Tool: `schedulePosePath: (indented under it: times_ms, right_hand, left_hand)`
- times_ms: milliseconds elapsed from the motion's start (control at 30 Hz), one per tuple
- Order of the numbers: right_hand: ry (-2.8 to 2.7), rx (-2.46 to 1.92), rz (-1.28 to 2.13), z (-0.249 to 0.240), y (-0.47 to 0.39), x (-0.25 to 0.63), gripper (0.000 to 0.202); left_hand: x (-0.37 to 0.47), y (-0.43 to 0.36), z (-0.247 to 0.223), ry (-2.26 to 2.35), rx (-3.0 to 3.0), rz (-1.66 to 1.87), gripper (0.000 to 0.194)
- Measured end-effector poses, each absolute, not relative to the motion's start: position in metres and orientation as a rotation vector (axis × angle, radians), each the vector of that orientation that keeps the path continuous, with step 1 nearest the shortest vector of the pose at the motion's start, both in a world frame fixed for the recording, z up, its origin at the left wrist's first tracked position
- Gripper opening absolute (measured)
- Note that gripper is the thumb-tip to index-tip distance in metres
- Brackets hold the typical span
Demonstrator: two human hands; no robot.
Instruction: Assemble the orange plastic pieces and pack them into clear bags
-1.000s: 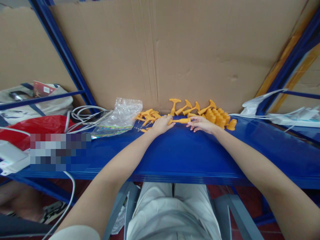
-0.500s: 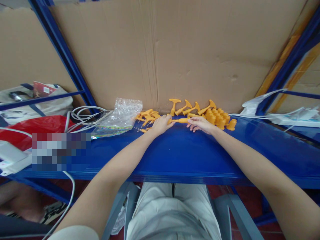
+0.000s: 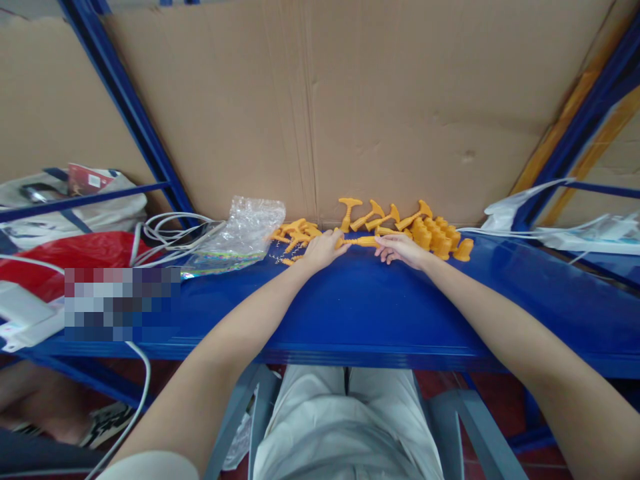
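Between my two hands lies a yellow corkscrew (image 3: 367,241), held level just above the blue tabletop. My left hand (image 3: 323,251) is closed around its handle end, which the fingers mostly hide. At the other end my right hand (image 3: 404,251) pinches the yellow tip with thumb and forefinger, the other fingers loosely curled. A pile of yellow T-handles with metal spirals (image 3: 299,232) sits just left of my left hand. Behind the hands, several yellow T-handled corkscrews (image 3: 384,217) lean or stand by the cardboard. Yellow bell-shaped sleeves (image 3: 440,239) are grouped right of my right hand.
A clear plastic bag (image 3: 250,227) and coiled white cables (image 3: 175,230) lie to the left, near a red bag (image 3: 100,257) and a white power strip (image 3: 30,320). Cardboard (image 3: 390,100) closes off the back. Another power strip (image 3: 595,235) is at far right. A person's leg (image 3: 45,403) shows lower left.
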State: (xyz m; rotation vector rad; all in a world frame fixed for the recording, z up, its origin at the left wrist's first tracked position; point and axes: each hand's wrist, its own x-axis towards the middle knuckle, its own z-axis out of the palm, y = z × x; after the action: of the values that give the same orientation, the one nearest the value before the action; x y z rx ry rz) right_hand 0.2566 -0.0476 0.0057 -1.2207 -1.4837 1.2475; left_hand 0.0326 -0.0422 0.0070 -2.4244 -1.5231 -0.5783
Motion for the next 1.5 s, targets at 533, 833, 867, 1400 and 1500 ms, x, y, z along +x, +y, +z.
schedulePosePath:
  times_ms: [533, 833, 867, 1400, 1500]
  right_hand:
    - [-1.527, -1.274, 1.189, 0.002, -0.04, 0.255, 0.031]
    - [-2.093, -1.027, 0.009, -0.013, -0.029, 0.246, 0.021]
    - [-2.177, -0.992, -0.061, -0.013, -0.032, 0.244, 0.022]
    - [-2.343, -1.555, -0.534, -0.003, -0.052, 0.242, 0.047]
    - [-2.228, -1.695, -0.446, 0.001, -0.05, 0.25, 0.048]
  left_hand:
    - [0.032, -0.043, 0.009, -1.555, -2.402, -0.548, 0.031]
    - [0.034, -0.046, 0.011, -1.527, -2.403, -0.445, 0.032]
    - [0.035, -0.046, 0.011, -1.521, -2.409, -0.442, 0.032]
    - [0.024, -0.034, 0.009, -1.429, -2.365, -0.631, 0.043]
    - [0.013, -0.026, 0.007, -1.639, -2.298, -0.43, 0.04]
